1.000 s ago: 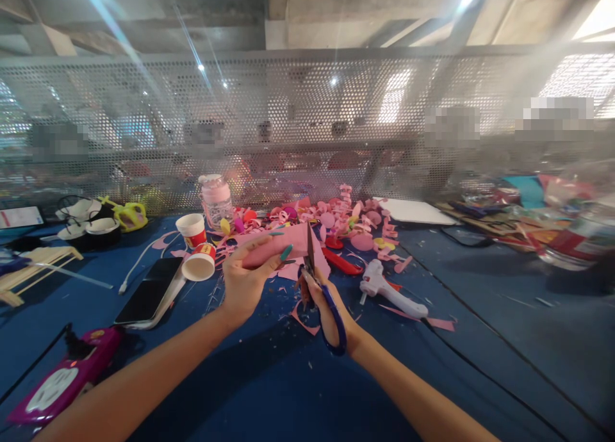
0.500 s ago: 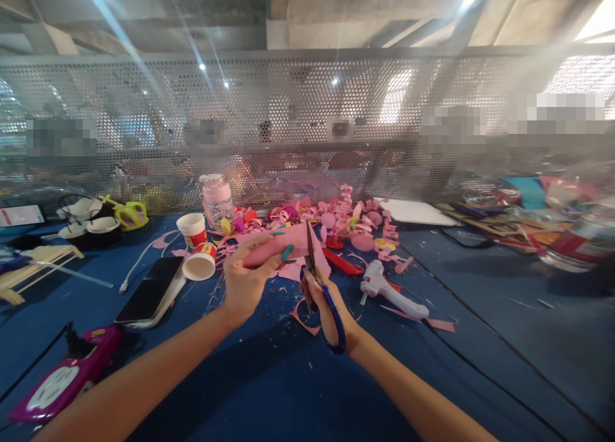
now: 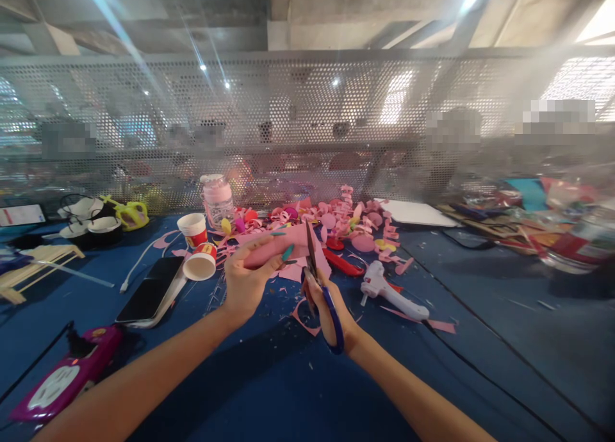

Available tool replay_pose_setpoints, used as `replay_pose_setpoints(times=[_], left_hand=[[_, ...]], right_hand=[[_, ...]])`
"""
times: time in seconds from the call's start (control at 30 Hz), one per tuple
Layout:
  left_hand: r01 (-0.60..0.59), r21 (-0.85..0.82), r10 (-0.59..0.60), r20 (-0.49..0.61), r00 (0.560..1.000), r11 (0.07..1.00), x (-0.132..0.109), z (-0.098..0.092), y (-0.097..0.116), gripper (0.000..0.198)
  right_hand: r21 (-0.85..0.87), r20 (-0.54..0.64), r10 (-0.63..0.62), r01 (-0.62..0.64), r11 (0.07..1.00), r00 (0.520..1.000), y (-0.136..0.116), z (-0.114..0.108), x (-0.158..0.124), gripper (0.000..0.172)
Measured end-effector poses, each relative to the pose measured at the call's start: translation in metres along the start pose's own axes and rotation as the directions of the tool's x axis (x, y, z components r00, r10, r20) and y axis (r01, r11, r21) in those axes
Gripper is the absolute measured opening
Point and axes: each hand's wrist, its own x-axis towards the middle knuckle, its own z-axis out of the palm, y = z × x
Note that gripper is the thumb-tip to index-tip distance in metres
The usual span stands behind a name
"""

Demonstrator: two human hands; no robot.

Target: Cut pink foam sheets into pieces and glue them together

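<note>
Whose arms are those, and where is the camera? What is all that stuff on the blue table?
There is no machine here: those are a person's two bare arms. The camera sits on the person's head and looks forward and down, so you see roughly what they see.

The left hand pinches a pink sheet. The right hand holds blue-handled scissors, with the blades pointing up against the sheet.

On the blue table lie a white glue gun, a phone, an upright paper cup, a tipped cup, a pink bottle and a heap of pink scraps. Behind the table stands a metal screen full of small holes.
</note>
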Motion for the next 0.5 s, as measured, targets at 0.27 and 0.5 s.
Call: replay_pose_setpoints(times=[0.27,0.5], left_hand=[[0.001,-0.001,-0.001,0.002,1.000,1.000,0.0011,-0.0007,0.0019,0.034],[0.040,-0.062,-0.040,0.006,0.999,0.997,-0.0004,0.0013,0.0050,0.033]], right_hand=[[-0.006,0.048,0.004,-0.004,1.000,0.999,-0.0025,-0.0028,-0.0010,0.029],[-0.002,0.017,0.010,-0.010,1.000,1.000,-0.0085,-0.0017,-0.0015,0.032]])
